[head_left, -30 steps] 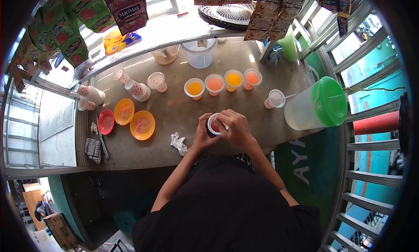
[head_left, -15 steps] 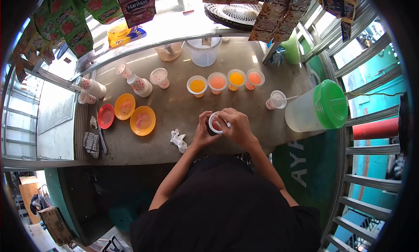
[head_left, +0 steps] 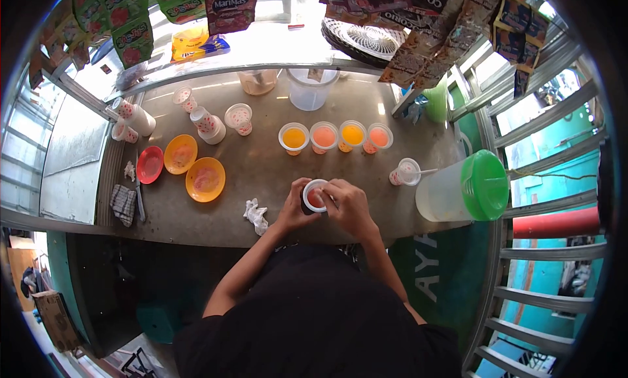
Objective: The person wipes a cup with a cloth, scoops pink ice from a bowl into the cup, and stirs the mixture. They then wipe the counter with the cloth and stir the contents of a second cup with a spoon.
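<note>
Close to my body, a round container (head_left: 309,206) with a white rim and a dark side sits in my left hand (head_left: 293,213), whose fingers wrap round it. Something reddish shows inside its mouth. My right hand (head_left: 349,206) is closed at the right side of the rim, fingertips bent over the opening; whatever they pinch is hidden. Beyond my hands stand plastic cups in a row: a yellow drink (head_left: 294,138), a pink drink (head_left: 324,137), then another yellow drink (head_left: 353,135) and another pink one (head_left: 379,137). Left of my hands lies a crumpled white tissue (head_left: 256,216).
Two orange plates (head_left: 206,196) and a red plate (head_left: 150,164) lie left, near a knife (head_left: 140,203) and checked cloth (head_left: 123,205). Stacked cups (head_left: 208,126) stand behind. At right are a cup with a spoon (head_left: 407,172) and a green-lidded jug (head_left: 451,188). Sachets (head_left: 230,8) hang overhead.
The camera view has shifted a little. My right fingers have moved slightly at the rim, and more of the reddish inside shows. My left hand keeps its hold on the container.
</note>
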{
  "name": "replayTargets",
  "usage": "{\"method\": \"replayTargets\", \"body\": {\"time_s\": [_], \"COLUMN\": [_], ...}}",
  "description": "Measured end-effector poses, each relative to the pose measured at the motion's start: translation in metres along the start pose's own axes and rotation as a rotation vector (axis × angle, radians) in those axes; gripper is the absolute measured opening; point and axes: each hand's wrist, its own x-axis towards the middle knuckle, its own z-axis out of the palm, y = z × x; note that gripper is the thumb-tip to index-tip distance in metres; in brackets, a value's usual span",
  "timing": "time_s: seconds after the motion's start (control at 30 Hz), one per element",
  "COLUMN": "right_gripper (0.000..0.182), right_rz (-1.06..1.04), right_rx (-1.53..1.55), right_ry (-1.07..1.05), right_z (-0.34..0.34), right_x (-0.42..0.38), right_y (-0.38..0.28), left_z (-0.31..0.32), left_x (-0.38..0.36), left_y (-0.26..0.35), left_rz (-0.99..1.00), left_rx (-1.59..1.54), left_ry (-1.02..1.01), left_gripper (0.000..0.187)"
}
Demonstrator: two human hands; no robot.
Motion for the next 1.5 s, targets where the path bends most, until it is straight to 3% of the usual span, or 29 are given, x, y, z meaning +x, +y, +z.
{"method": "replayTargets", "body": {"time_s": [0.2,0.27,0.33,0.47,0.53,0.57,0.67,0.77,0.9,0.97,1.1,1.2,1.27,1.43,1.5], "right_gripper": [0.01,0.01,0.01,0.007,0.006,0.006,0.006,0.004,0.002,0.002,0.004,0.004,0.003,0.002,0.003], "right_rz": [-0.072,-0.077,-0.031,-0.025,-0.01,0.01,0.003,-0.018,-0.032,-0.001,-0.02,-0.007,-0.001,0.011,-0.006], "right_rx": [0.004,-0.045,0.099,0.061,0.166,0.271,0.14,0.243,0.049,0.146,0.119,0.061,0.207,0.113,0.271], "right_ry": [-0.037,-0.088,-0.046,-0.031,0.007,0.029,0.126,0.151,0.283,0.192,0.326,0.258,0.187,0.284,0.182], "right_z": [-0.006,-0.007,-0.006,-0.009,-0.012,-0.015,-0.03,-0.056,-0.097,-0.112,-0.138,-0.154,-0.165,-0.192,-0.199], "right_x": [0.0,-0.001,-0.001,-0.002,-0.006,-0.007,-0.012,-0.018,-0.022,-0.028,-0.036,-0.041,-0.045,-0.055,-0.059], "right_y": [0.003,0.005,0.004,0.002,-0.001,-0.003,-0.012,-0.023,-0.038,-0.038,-0.032,-0.024,-0.023,-0.01,-0.002], "left_z": [0.003,0.004,0.003,0.003,0.003,0.003,0.005,0.013,0.023,0.033,0.052,0.07,0.08,0.099,0.107], "left_x": [0.0,-0.001,0.001,0.001,0.005,0.008,0.015,0.02,0.035,0.042,0.053,0.06,0.064,0.071,0.075], "left_y": [0.003,0.0,0.006,0.021,0.036,0.043,0.071,0.096,0.13,0.14,0.156,0.165,0.172,0.193,0.196], "left_rz": [0.043,-0.103,-0.081,0.032,-0.028,0.075,0.068,0.079,0.143,0.139,0.167,0.125,0.125,0.114,0.11], "left_rx": [0.067,0.003,-0.024,0.014,-0.108,-0.134,-0.252,-0.353,-0.372,-0.363,-0.322,-0.379,-0.367,-0.329,-0.312], "left_ry": [0.042,0.017,0.053,0.086,-0.045,-0.033,-0.102,-0.139,-0.191,-0.213,-0.231,-0.226,-0.24,-0.294,-0.313], "left_gripper": [0.088,0.087,0.083,0.066,0.059,0.054,0.05,0.051,0.052,0.052,0.052,0.053,0.053,0.053,0.053]}}
